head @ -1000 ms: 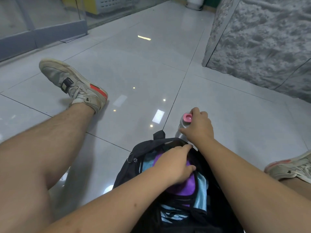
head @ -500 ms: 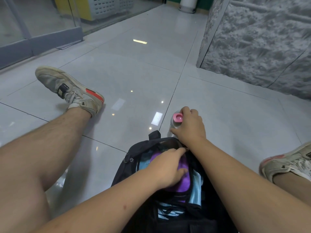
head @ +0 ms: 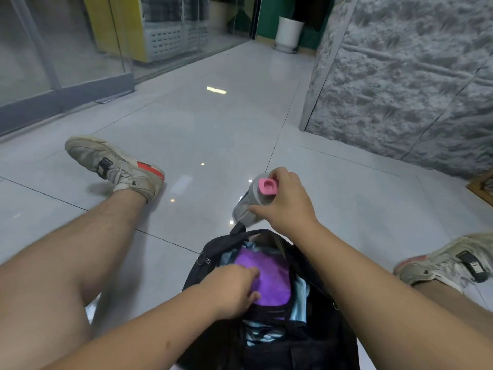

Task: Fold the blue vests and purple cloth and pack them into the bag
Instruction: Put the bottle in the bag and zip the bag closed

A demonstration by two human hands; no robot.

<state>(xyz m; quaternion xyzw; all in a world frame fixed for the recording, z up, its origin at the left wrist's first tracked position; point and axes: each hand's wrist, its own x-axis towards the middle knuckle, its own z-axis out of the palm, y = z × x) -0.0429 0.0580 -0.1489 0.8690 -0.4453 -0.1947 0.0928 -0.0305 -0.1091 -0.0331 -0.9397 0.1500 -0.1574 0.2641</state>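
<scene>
Lower half of the black fabric bag [head: 213,252] lost under both forearms and cut by the bottom edge. Light blue vests [head: 300,289] showing only as thin strips round the folded purple cloth [head: 272,276], fold count impossible to tell. Near edge of that cloth covered by the left hand [head: 234,289]. Far side of the grey bottle with pink cap [head: 250,201] masked by the right hand [head: 288,204]; its base blurred against the bag's rim. Right-hand fingertips out of sight behind the bottle.
</scene>
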